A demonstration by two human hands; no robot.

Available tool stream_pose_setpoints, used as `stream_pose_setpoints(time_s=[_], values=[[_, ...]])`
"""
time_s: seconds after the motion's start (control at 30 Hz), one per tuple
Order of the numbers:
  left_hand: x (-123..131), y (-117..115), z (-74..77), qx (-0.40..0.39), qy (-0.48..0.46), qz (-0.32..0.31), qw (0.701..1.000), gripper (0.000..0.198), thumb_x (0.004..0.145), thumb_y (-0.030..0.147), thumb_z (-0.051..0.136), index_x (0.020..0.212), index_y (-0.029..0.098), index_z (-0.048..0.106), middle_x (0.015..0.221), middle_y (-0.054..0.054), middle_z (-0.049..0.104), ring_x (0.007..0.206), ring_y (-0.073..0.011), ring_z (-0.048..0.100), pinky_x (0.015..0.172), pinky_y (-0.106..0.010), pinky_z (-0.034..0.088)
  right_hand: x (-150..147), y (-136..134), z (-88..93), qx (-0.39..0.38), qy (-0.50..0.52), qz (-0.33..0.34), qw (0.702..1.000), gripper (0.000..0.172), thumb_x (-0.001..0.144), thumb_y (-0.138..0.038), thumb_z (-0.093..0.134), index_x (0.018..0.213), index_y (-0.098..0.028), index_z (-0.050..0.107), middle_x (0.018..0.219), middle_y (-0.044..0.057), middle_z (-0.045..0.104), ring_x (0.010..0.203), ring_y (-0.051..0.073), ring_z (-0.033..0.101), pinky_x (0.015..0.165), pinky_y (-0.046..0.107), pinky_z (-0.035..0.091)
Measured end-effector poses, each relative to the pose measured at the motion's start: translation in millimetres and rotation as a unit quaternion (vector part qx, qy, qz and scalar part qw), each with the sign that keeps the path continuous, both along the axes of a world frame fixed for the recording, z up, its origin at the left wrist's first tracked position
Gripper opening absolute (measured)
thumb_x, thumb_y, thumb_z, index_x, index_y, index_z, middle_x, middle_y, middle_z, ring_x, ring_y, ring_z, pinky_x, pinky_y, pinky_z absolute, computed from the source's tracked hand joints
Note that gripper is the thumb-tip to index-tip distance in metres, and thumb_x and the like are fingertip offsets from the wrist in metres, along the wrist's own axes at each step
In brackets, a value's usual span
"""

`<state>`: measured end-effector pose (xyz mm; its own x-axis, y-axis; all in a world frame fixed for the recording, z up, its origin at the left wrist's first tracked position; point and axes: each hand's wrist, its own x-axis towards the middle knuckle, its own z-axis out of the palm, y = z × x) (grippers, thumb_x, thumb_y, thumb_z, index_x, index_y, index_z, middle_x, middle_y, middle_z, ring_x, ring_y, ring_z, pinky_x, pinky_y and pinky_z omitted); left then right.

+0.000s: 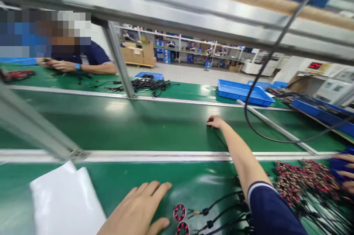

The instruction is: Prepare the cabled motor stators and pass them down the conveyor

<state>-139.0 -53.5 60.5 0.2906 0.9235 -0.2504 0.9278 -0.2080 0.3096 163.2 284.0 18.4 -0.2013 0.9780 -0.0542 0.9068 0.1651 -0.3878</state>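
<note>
My right hand [216, 121] reaches out over the green belt beyond the near rail, fingers closed on a small dark motor stator [210, 120] with a black cable [220, 138] trailing back toward me. My fingers hide most of it. My left hand [138, 209] is open above the near green surface, fingers stretched out, holding nothing. Just right of it lie ring-shaped motor stators with red and black windings: one stator [179, 213] shows whole, and another stator [183, 228] is cut by the bottom edge. Black cables [221, 203] run from them toward my right sleeve.
A heap of wired stators [304, 179] lies at right, beside a co-worker's fingers [347, 170]. White sheets [63, 198] lie at left. Metal posts [120, 58] and a hanging black cable [249, 102] cross the space. Across the belt are a blue tray [243, 93] and another person [94, 56].
</note>
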Motion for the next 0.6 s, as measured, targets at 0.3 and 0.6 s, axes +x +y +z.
stream_pose_setpoints(time_s=[0.3, 0.6], values=[[30, -23, 27.3, 0.11, 0.027, -0.1, 0.989, 0.059, 0.079, 0.05, 0.08, 0.124, 0.019, 0.057, 0.103, -0.007, 0.065, 0.095, -0.0258, 0.063, 0.081, -0.036, 0.048, -78, -132, -26.6, 0.022, 0.061, 0.372, 0.926, 0.033, 0.081, -0.045, 0.069, 0.107, -0.025, 0.072, 0.12, 0.01, 0.064, 0.105, 0.025, 0.065, 0.095, 0.039, 0.051], [-37, -10, -3.7, 0.158, 0.0, 0.147, 0.976, 0.062, 0.084, 0.061, 0.07, 0.133, 0.026, 0.054, 0.127, -0.007, 0.062, 0.118, -0.0281, 0.058, 0.1, -0.04, 0.041, -48, -249, -22.7, 0.21, -0.015, 0.367, 0.906, 0.056, 0.085, -0.056, 0.063, 0.136, -0.034, 0.057, 0.146, 0.013, 0.052, 0.119, 0.037, 0.061, 0.093, 0.055, 0.054]])
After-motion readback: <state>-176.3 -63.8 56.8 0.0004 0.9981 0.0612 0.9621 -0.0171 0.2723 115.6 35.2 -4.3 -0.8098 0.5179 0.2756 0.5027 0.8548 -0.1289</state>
